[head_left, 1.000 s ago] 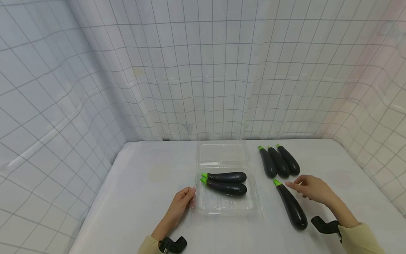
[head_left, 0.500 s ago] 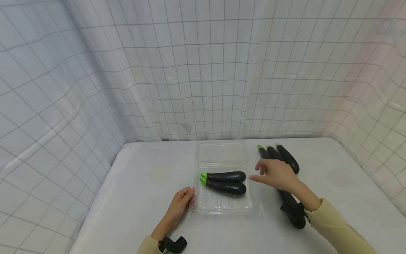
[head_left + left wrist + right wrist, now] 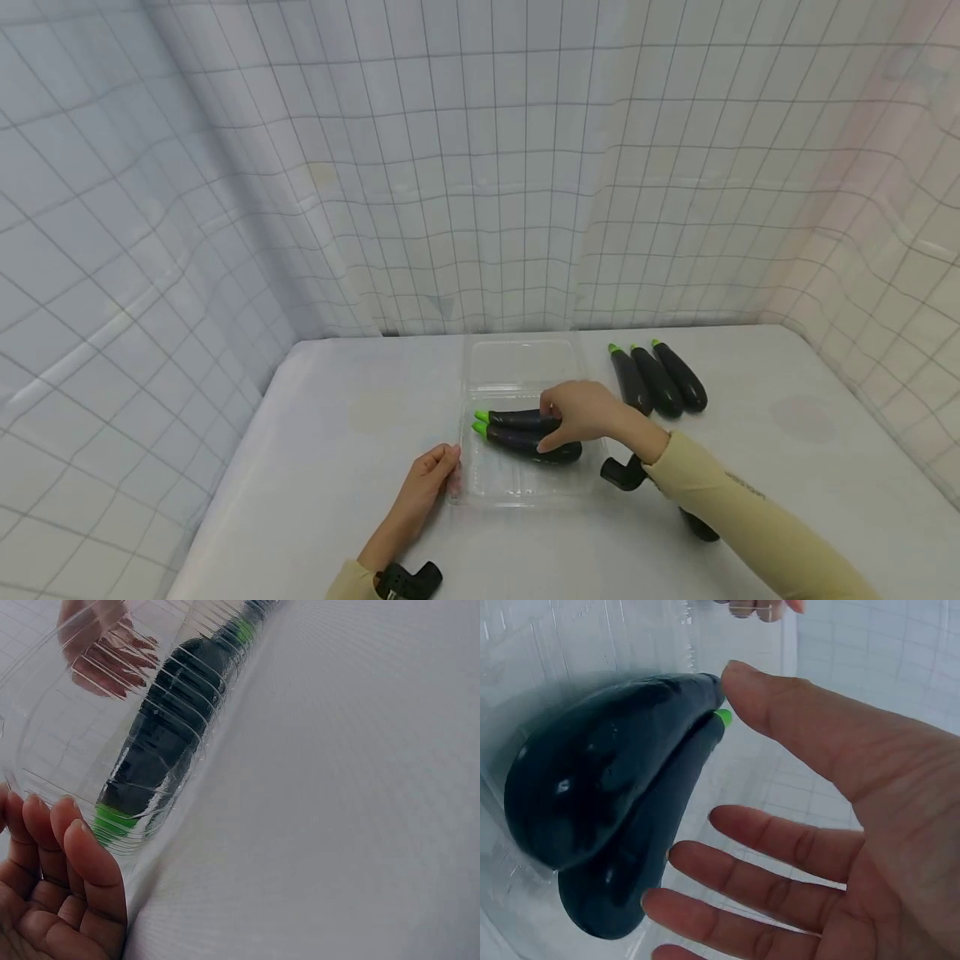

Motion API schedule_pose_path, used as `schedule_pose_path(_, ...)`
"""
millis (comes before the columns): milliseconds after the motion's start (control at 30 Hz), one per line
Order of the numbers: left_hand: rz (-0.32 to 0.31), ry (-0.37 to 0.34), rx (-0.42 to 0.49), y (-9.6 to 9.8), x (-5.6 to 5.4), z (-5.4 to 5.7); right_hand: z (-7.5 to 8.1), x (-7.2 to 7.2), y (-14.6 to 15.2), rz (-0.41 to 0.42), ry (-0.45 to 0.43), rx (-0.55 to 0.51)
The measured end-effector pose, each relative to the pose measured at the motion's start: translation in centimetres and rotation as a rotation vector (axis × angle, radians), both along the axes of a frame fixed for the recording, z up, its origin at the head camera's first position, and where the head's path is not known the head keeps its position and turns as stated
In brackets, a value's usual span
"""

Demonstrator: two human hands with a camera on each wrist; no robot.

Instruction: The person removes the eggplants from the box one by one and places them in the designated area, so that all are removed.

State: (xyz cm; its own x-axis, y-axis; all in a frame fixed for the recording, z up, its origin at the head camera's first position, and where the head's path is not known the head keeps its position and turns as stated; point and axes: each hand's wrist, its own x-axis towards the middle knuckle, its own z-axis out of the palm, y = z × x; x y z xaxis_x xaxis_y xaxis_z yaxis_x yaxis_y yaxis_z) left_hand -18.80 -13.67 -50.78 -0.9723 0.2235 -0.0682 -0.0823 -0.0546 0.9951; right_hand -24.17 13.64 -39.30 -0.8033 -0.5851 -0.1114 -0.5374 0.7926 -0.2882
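Observation:
A clear plastic clamshell container (image 3: 517,487) lies with its lid (image 3: 525,362) folded back. Inside, two dark eggplants with green stem ends lie side by side: the near eggplant (image 3: 517,442) and the far eggplant (image 3: 513,419). My left hand (image 3: 427,483) grips the container's left edge; its curled fingers (image 3: 94,859) show by the wall in the left wrist view. Above the eggplants' thick ends is my right hand (image 3: 588,414), thumb on the near side and fingers on the far side. The right wrist view shows those fingers (image 3: 754,832) spread, nothing held between them.
Three more eggplants (image 3: 657,383) lie in a row at the back right of the white table (image 3: 360,400). Another eggplant (image 3: 699,527) is mostly hidden under the right forearm. Gridded white curtains (image 3: 465,183) enclose the back and sides.
My right hand has moved left, from beside the lone eggplant on the right to over the two eggplants in the container. The left hand has stayed on the container's edge.

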Motion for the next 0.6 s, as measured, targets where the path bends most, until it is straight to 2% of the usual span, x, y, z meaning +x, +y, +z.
schedule_pose_path(267,-0.016,0.018,-0.002,0.1,0.1,-0.1,-1.5,-0.2,-1.2,0.010,0.003,0.067)
schedule_pose_path(600,-0.011,0.014,-0.006,0.1,0.2,0.1,-2.4,0.5,-2.5,0.032,0.101,0.183)
